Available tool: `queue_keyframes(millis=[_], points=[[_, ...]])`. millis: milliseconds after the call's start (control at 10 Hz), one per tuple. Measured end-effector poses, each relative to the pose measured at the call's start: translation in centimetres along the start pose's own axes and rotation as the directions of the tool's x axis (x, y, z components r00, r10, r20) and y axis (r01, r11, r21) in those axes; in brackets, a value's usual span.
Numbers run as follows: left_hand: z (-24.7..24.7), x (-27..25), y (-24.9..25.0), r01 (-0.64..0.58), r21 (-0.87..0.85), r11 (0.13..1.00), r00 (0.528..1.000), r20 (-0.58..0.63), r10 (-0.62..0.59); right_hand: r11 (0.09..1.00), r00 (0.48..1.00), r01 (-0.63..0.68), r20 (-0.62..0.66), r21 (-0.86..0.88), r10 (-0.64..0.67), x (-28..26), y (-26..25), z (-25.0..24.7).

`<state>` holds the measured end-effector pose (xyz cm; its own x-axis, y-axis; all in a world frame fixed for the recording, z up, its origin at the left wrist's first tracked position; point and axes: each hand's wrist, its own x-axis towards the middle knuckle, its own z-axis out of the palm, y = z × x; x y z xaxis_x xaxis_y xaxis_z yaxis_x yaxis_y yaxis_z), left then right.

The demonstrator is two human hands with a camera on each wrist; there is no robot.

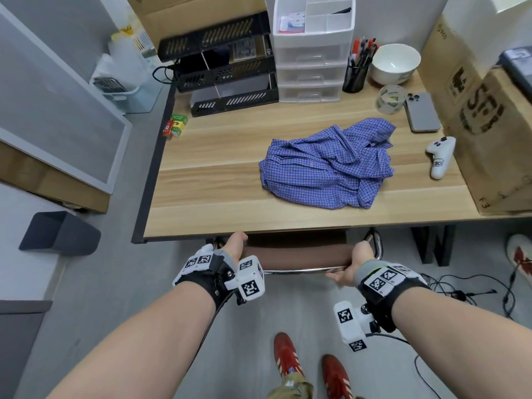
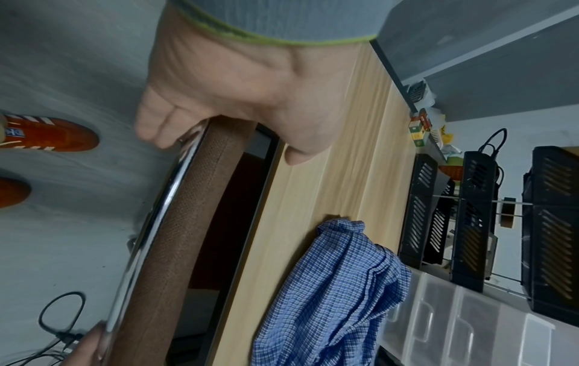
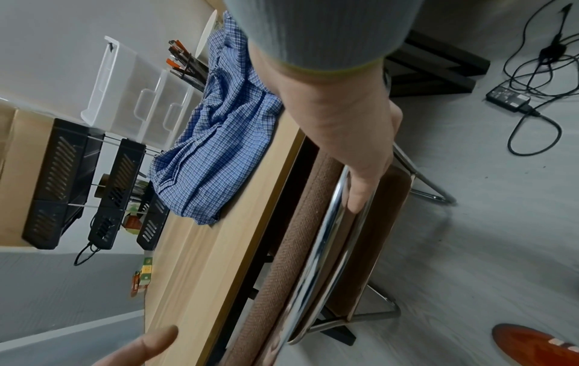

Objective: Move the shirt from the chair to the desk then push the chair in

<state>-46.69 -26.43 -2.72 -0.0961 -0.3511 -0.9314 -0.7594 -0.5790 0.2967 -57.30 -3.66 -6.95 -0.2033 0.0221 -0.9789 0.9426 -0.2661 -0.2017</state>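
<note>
Head view, shirt: the crumpled blue-and-white checked cotton shirt (image 1: 331, 165) is lying on the light wooden desk surface (image 1: 218, 180), right of centre, well apart from the near edge.
Head view, chair: the brown woven-back chair with a chrome tube frame (image 1: 296, 257) is sitting tucked against the near edge, its seat lying under the surface.
Head view, left hand: the left hand (image 1: 234, 249) is resting over the left end of the backrest top; its fingers are hiding behind the palm.
Head view, right hand: the right hand (image 1: 352, 266) is holding the right end of the backrest, the thumb lying along the chrome tube.
Left wrist view, fingers: the left fingers (image 2: 156, 123) are curling over the chrome rail and brown backrest top, pressed together, with the thumb (image 2: 297, 151) pointing toward the surface on the other side.
Left wrist view, shirt: the shirt is lying on the surface beyond the backrest.
Right wrist view, fingers: the right fingers (image 3: 360, 193) are lying close together and almost straight, pressing on the chrome rail; whether they are wrapping round it I cannot tell.
Right wrist view, other hand: the left hand's thumb is showing at the bottom edge, near the surface.
</note>
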Motion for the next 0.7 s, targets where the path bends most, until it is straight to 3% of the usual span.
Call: queue_keyframes(millis=[300, 500, 700], points=[[1.1, -6.1, 2.4, -0.159, 0.255, 0.954, 0.987, 0.038, 0.155, 0.944, 0.996, 0.088, -0.001, -0.319, -0.093, -2.7, -1.9, -0.4], [1.2, -9.5, 1.8, -0.135, 0.284, 0.949, 0.991, 0.053, 0.125, 0.917, 0.987, 0.154, 0.106, -0.369, -0.123, -6.4, -2.8, -1.0], [0.7, -12.1, 3.7, -0.264, 0.335, 0.905, 0.964, 0.089, 0.249, 0.875, 0.955, 0.295, 0.126, -0.384, -0.267, -9.7, -4.8, -1.4]])
